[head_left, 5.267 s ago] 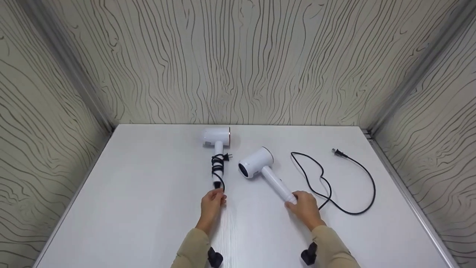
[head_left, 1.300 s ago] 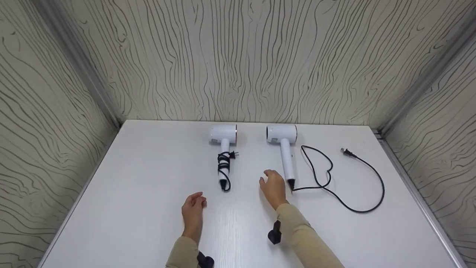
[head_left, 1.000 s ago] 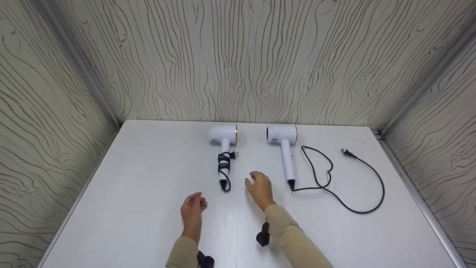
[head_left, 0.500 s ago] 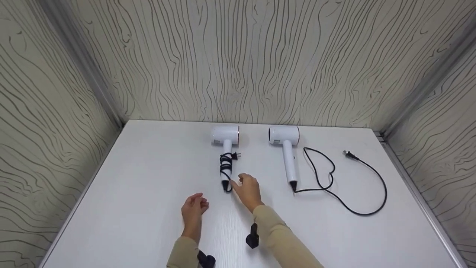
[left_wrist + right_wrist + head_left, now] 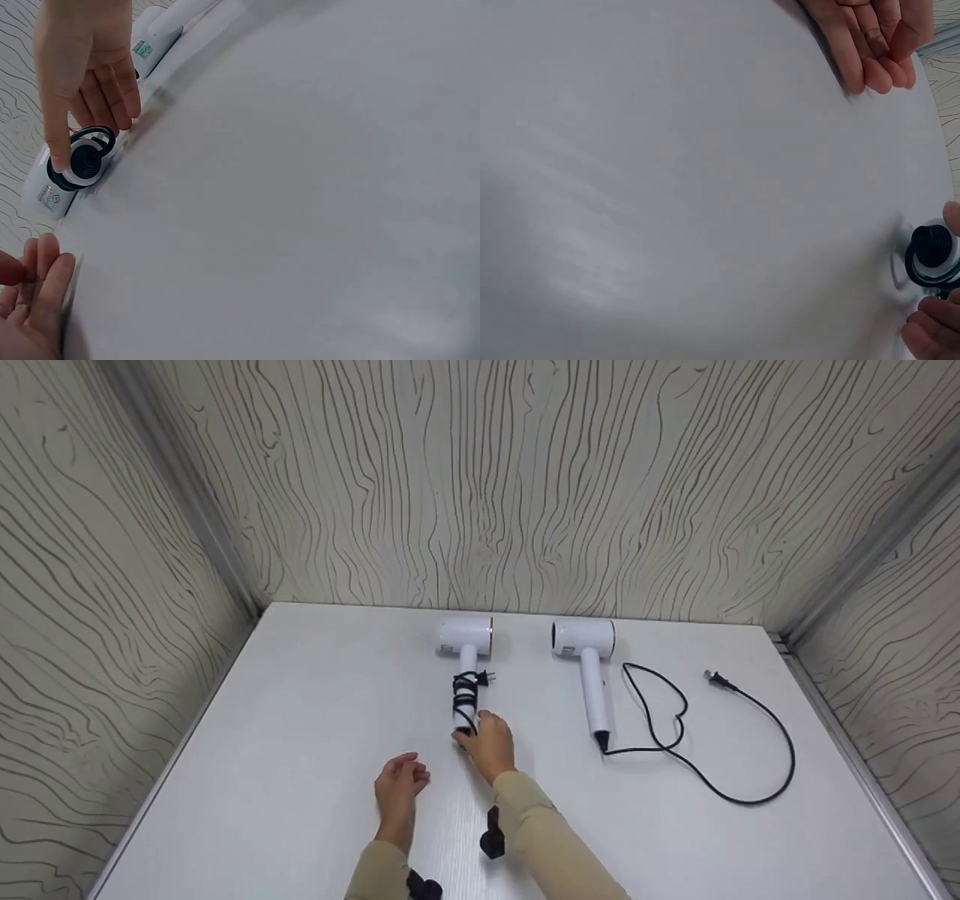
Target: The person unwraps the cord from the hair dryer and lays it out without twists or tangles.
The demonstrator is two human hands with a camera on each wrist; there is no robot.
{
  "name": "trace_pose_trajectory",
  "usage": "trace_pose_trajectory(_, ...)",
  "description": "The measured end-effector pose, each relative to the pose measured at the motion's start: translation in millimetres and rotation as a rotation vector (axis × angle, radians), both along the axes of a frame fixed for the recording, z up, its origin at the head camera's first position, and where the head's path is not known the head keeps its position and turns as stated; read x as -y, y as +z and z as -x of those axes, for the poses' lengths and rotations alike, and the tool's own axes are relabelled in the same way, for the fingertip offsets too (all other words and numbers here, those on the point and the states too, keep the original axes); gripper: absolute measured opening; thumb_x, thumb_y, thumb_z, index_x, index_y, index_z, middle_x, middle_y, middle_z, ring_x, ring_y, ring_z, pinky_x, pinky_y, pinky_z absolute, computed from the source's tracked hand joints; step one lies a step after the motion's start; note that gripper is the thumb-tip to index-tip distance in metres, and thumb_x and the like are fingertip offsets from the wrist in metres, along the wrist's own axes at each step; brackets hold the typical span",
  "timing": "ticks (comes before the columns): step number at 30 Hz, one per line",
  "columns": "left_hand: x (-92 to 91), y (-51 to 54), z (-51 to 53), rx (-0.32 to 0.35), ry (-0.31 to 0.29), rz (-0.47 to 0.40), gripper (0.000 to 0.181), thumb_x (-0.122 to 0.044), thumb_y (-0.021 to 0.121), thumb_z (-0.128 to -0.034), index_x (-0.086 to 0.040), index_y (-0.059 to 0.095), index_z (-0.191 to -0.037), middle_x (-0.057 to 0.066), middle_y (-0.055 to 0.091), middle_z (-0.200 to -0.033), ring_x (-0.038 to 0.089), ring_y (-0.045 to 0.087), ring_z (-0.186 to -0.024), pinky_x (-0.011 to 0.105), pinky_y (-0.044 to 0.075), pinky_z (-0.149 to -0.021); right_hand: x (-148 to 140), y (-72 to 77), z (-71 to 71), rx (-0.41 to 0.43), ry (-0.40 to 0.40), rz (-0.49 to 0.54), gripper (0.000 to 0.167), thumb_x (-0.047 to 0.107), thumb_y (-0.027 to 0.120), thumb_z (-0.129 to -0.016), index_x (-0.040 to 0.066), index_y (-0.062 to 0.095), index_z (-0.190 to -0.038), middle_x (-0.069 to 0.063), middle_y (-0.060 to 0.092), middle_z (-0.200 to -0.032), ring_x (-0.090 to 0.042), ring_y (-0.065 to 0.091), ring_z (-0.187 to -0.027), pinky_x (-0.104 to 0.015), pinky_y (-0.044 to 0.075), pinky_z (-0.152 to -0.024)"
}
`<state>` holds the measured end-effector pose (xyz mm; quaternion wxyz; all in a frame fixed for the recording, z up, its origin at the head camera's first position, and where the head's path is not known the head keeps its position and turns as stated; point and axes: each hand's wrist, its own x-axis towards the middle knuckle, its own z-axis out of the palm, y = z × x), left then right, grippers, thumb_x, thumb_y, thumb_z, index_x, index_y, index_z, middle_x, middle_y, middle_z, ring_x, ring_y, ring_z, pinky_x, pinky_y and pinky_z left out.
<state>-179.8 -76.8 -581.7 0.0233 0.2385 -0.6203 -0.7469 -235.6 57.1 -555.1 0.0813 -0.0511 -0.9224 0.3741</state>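
Observation:
A white hair dryer (image 5: pixel 465 637), its black cord (image 5: pixel 465 690) wound round the handle, lies left of centre in the head view. At its handle's lower end is my right hand (image 5: pixel 493 746). In the left wrist view the thumb of that right hand (image 5: pixel 90 67) lies against one side of the handle end, and its fairly straight fingers reach along the other side, by the cord loop (image 5: pixel 105 139). My left hand (image 5: pixel 399 784) rests near the table, nearer me and to the left, fingers loosely bent and holding nothing.
A second white hair dryer (image 5: pixel 583 638) lies to the right, handle toward me. Its loose black cord (image 5: pixel 652 727) spreads rightward in loops to a plug (image 5: pixel 718 680). The white table (image 5: pixel 315 697) ends at a wood-patterned back wall (image 5: pixel 480 510), with side walls left and right.
The right hand has let go of the right dryer, which now stands straight beside the other, and moved left to the wrapped dryer's handle end. The left hand has left that dryer.

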Motion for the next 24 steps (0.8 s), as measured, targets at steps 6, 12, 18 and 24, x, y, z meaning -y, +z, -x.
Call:
trace_pose_trajectory(6,-1.2,-0.8,-3.4,-0.002,-0.015,0.013,0.026,-0.008,0.047,-0.0972,0.008,0.056,-0.115,0.007,0.064,-0.087,0.011,0.062,-0.077,0.020,0.058,-0.071,5.4,-4.4,1.3,-0.015,-0.045,0.026,0.051,0.022,0.081,-0.077,-0.008,0.063,-0.113,-0.022,0.069,-0.104,-0.031,0.066,-0.096,-0.041,0.056,-0.084)
trace_pose_trajectory(12,-4.9,-1.5,-2.8,-0.001,-0.016,0.004,0.024,-0.007,0.047,-0.0970,0.009,0.056,-0.113,0.008,0.064,-0.085,0.012,0.062,-0.077,0.021,0.059,-0.072,1.0,-3.1,2.9,0.020,-0.054,0.087,0.042,0.014,0.077,-0.080,-0.008,0.063,-0.114,-0.022,0.069,-0.106,-0.030,0.066,-0.099,-0.041,0.056,-0.086)
trace_pose_trajectory(18,-4.8,1.0,-3.8,-0.016,-0.036,0.013,0.025,-0.007,0.047,-0.0972,0.009,0.056,-0.114,0.008,0.065,-0.087,0.011,0.063,-0.078,0.020,0.059,-0.073,-2.4,0.5,2.9,0.006,-0.052,0.093,0.034,0.006,0.075,-0.078,-0.011,0.064,-0.106,-0.023,0.070,-0.099,-0.031,0.066,-0.093,-0.041,0.056,-0.082)
trace_pose_trajectory(24,0.8,-0.1,-3.4,-0.003,-0.028,0.030,0.025,-0.009,0.047,-0.0979,0.007,0.056,-0.115,0.009,0.064,-0.089,0.013,0.064,-0.080,0.021,0.059,-0.075,-12.7,5.9,2.9,0.044,-0.047,0.061,0.030,0.001,0.077,-0.070,-0.009,0.067,-0.097,-0.019,0.070,-0.089,-0.026,0.064,-0.084,-0.038,0.055,-0.076)
